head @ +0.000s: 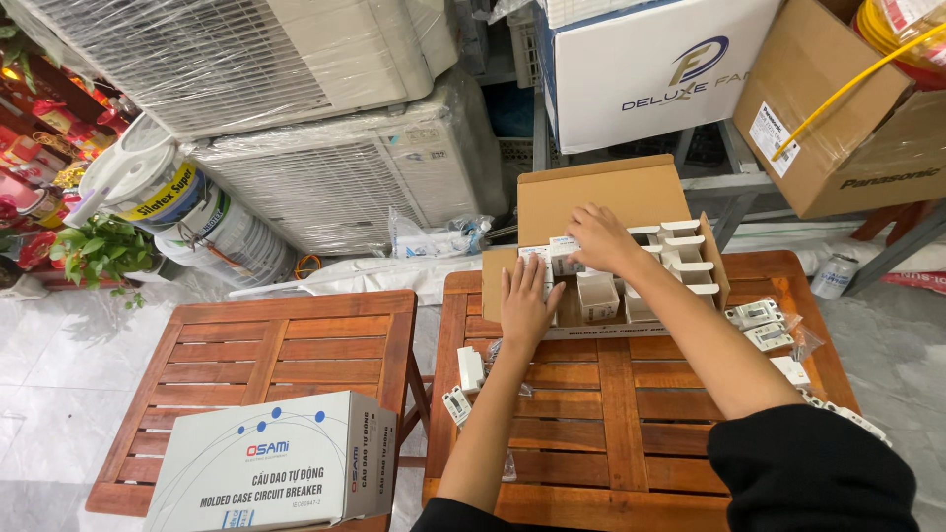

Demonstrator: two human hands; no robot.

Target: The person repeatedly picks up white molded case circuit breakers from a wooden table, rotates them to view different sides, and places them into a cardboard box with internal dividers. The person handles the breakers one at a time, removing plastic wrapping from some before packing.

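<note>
The open cardboard carton (601, 197) sits at the far edge of the right-hand wooden bench (611, 414), at 12 o'clock from the person, its flap raised behind it and its inside divided by white card partitions. The left hand (527, 305) lies flat, fingers extended and released, palm down on the carton's near-left rim, grasping nothing. The right hand (601, 239) reaches into the carton just past the left hand, at its 1 o'clock; its fingers are bent over a small white boxed unit (564, 254), but whether they have closed on it cannot be told. Loose white circuit breakers (465, 384) lie on the bench at 7 o'clock from the left hand; others (759, 325) lie at 3 o'clock beside the carton. A printed white box (271, 468) rests on the left-hand bench (286, 345).
</note>
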